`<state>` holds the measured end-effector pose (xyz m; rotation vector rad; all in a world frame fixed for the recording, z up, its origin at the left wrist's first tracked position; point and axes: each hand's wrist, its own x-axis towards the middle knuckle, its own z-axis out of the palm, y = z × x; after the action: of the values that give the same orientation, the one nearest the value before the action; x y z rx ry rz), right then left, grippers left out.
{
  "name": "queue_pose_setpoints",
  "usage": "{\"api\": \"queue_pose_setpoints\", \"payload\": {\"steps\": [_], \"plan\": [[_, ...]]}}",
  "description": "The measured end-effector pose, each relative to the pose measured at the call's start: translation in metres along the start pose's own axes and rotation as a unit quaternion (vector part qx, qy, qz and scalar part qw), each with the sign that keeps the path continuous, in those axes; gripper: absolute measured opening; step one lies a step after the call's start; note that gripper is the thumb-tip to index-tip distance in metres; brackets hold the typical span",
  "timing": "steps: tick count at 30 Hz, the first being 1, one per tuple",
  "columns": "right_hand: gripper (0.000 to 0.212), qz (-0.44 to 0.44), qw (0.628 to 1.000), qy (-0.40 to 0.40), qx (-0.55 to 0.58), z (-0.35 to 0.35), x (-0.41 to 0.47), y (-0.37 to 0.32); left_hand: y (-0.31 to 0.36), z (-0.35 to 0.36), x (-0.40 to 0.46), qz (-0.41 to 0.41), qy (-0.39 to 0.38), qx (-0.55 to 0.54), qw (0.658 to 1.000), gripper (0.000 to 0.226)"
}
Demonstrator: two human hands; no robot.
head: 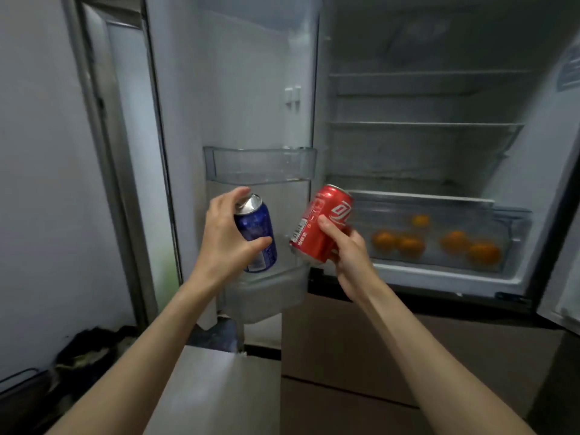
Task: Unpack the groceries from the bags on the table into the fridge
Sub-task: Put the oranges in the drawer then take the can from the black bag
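My left hand [227, 233] grips a blue soda can [257, 235] from its left side, tilted a little, in front of the open left fridge door. My right hand [346, 255] holds a red soda can [320, 224] by its lower end, leaning to the right. Both cans hang above the lower door bin [266, 293]. The fridge [423, 98] stands open, and several oranges [411, 244] lie in its clear bottom drawer [514, 233].
An upper door bin [260, 164] holds nothing I can see. Glass shelves [423, 125] in the main compartment look bare. A dark bag or bin [84, 353] sits on the floor at lower left beside the wall. Brown drawer fronts [361, 340] lie below the fridge opening.
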<state>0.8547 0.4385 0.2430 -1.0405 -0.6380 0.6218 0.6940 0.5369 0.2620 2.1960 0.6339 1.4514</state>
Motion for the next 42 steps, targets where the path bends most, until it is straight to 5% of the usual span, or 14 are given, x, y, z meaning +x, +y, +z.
{"api": "queue_pose_setpoints", "payload": {"steps": [6,13,17,25,31,42], "plan": [[0.057,-0.061,0.989,-0.007,-0.136,0.003,0.033,0.019,-0.023,0.021,0.004,-0.008,-0.037,0.082,0.996,0.071],[0.048,-0.121,0.924,-0.041,-0.360,0.008,0.047,0.028,-0.039,0.029,0.011,-0.038,-0.143,0.226,0.963,0.070],[0.062,-0.151,0.886,-0.072,-0.433,0.011,0.051,0.035,-0.040,0.033,0.011,-0.063,-0.180,0.251,0.949,0.067],[0.066,-0.125,0.879,-0.126,-0.442,0.011,0.054,0.037,-0.037,0.030,0.017,-0.100,-0.241,0.284,0.923,0.060],[0.069,-0.086,0.870,-0.160,-0.458,0.009,0.051,0.047,-0.029,0.028,0.018,-0.048,-0.239,0.398,0.884,0.039],[0.054,-0.149,0.864,-0.072,-0.476,0.012,0.046,0.053,-0.026,0.027,0.000,-0.008,-0.193,0.335,0.922,0.037]]}}
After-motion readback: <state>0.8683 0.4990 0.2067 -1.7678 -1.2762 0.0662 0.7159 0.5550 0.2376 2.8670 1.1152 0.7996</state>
